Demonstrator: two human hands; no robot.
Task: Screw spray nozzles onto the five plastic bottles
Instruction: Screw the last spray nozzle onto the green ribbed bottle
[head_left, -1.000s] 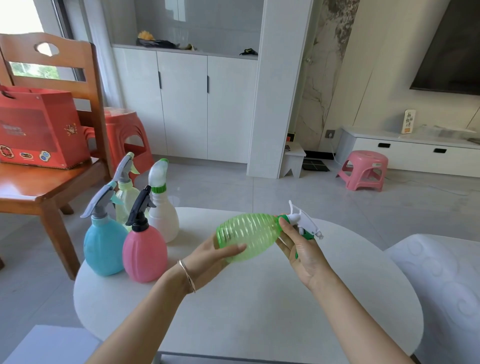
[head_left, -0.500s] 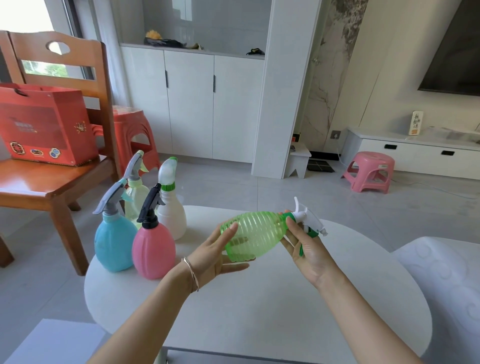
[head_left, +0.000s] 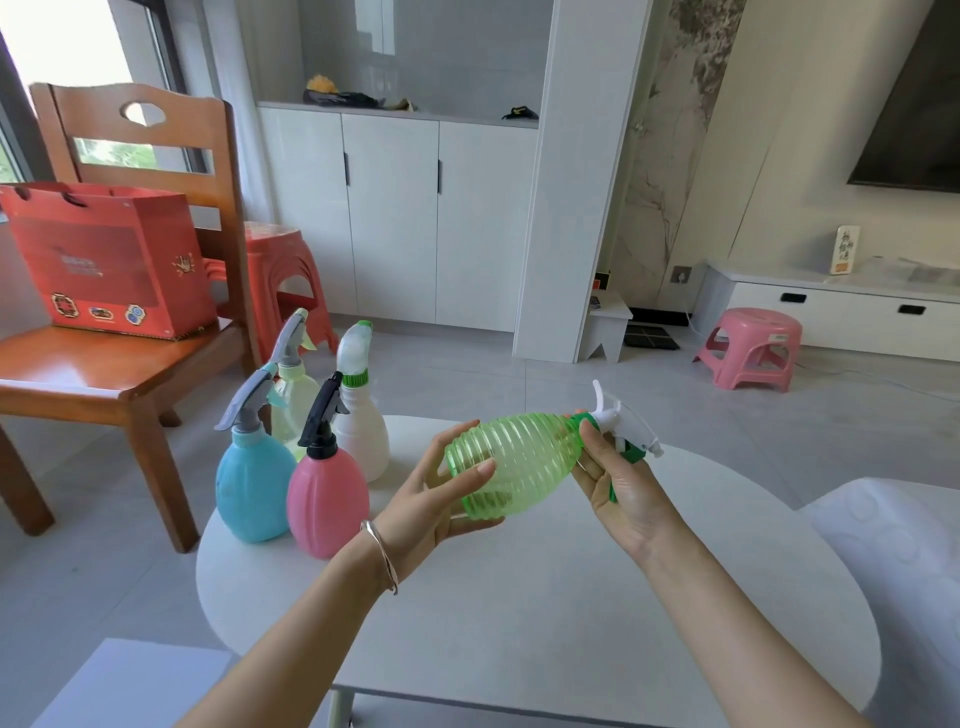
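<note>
White round table stands in a tiled living room, with white cabinets along the far wall.

Held above the tabletop and lying on its side is one translucent green ribbed plastic bottle, neck pointing right. The left hand cups the bottle's base, thumb across the front and fingers curled behind. A silver bangle sits on that wrist. The right hand pinches the neck end, thumb tip at the green collar of a white trigger spray nozzle seated at the bottle's mouth. Whether the thread is fully home cannot be told.

Four further bottles stand upright in a close group near the table's left edge, each with a nozzle fitted:
- a blue plastic bottle with a grey trigger
- a pink plastic bottle with a black trigger, just beside the blue one
- a white plastic bottle with a green collar, behind them
- a pale yellow bottle with a grey trigger, at the back

Left of the table, a wooden chair carries a red paper gift bag. A pink plastic stool stands on the floor, well apart at right.
</note>
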